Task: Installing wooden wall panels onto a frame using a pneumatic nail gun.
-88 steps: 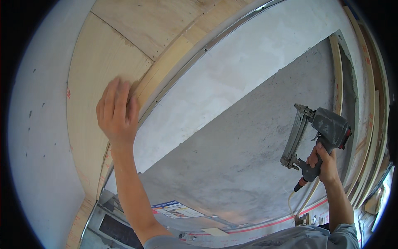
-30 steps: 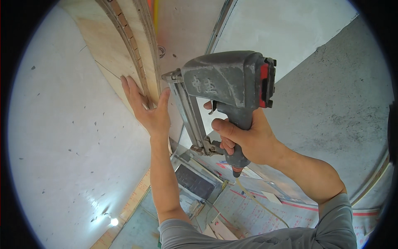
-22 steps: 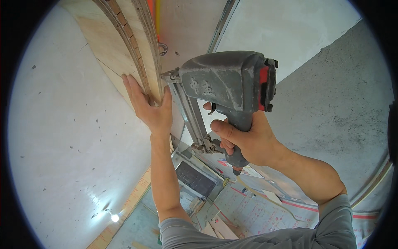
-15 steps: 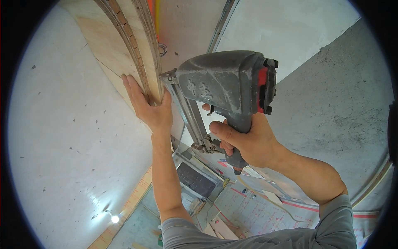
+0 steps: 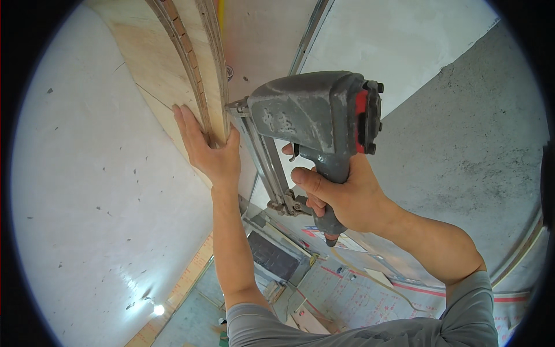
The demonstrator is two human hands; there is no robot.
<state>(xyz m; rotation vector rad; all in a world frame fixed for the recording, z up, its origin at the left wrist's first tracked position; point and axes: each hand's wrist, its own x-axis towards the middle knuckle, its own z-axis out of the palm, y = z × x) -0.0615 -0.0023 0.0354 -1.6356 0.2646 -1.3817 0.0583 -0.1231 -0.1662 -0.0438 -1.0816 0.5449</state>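
My right hand (image 5: 361,196) is wrapped round the grip of a dark grey pneumatic nail gun (image 5: 300,113), with a fingertip beside the trigger. The gun's nose meets the right edge of a curved plywood piece (image 5: 215,87), and its metal magazine slants down from there. At the lower end of this plywood my left hand (image 5: 214,156) holds on, its fingers spread over the pale face on the left and its thumb against the right edge. Between the plywood layers runs a curved strip with regular cuts (image 5: 188,58). The nail gun's tip hides part of the contact point.
A white ceiling panel (image 5: 87,173) fills the left, and a rough grey concrete surface (image 5: 480,115) the right. A metal channel (image 5: 309,37) runs at the top. Far below lie a covered floor (image 5: 370,295), a hose (image 5: 378,281) and boards (image 5: 309,318). A lamp (image 5: 159,309) glows lower left.
The plywood sits slightly further right in the picture, and the nail gun has tilted a little. Both hands keep their hold.
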